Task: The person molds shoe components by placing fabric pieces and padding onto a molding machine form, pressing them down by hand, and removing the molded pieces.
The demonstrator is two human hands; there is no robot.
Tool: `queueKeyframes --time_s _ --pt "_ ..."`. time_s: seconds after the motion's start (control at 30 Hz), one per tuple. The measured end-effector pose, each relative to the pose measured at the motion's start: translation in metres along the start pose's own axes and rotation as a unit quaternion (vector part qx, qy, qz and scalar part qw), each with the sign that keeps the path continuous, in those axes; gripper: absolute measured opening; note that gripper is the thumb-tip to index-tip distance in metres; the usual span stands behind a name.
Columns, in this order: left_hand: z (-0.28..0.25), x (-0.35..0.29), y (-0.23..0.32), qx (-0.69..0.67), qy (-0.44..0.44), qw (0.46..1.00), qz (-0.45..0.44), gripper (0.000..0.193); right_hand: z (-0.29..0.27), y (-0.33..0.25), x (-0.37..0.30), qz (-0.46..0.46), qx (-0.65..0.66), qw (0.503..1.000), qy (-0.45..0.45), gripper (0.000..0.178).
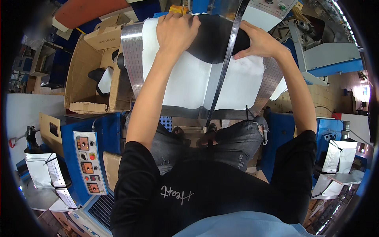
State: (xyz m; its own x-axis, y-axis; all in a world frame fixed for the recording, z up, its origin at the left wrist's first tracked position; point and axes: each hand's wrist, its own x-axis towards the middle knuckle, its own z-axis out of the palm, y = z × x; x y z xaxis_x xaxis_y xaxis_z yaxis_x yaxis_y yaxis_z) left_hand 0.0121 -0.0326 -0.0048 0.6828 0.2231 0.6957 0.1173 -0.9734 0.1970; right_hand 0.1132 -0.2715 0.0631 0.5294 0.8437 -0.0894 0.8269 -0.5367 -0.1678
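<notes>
A smooth black piece [211, 37] with a rounded near edge lies on a white cloth [183, 85] over a curved work surface. My left hand [173, 33] is at its left end, thumb along the black piece and fingers bent over the far side, where the tips are partly hidden. Round the right end curves my right hand [260, 41], its thumb low beside the piece and its fingers bent above. A clear upright panel with a shiny edge [225, 67] stands between my hands, crossing in front of the black piece.
An open cardboard box [89, 67] holding black and white pieces stands on the left. Nearer is a blue machine with a control panel [90, 162]. A grey control box [272, 10] is at the far right. Papers [339, 156] hang at the right.
</notes>
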Motion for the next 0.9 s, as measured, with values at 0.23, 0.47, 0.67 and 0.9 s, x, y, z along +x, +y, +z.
queueKeyframes --time_s 0.23,0.47,0.67,0.9 --pt "0.001 0.0 0.016 0.068 0.093 0.987 0.108 0.035 0.004 0.011 0.004 -0.016 0.008 1.0 0.014 0.114" --pt "0.001 -0.01 0.018 -0.011 0.052 0.995 0.088 0.034 -0.004 -0.015 -0.006 -0.013 -0.08 0.997 0.02 0.109" --pt "-0.001 -0.006 0.021 -0.012 0.021 0.997 0.075 0.031 -0.001 -0.022 -0.019 -0.002 0.054 0.995 0.082 0.066" --pt "0.001 0.007 0.02 0.002 0.003 0.995 0.095 0.03 0.027 -0.032 0.015 0.076 0.035 0.977 0.194 0.032"
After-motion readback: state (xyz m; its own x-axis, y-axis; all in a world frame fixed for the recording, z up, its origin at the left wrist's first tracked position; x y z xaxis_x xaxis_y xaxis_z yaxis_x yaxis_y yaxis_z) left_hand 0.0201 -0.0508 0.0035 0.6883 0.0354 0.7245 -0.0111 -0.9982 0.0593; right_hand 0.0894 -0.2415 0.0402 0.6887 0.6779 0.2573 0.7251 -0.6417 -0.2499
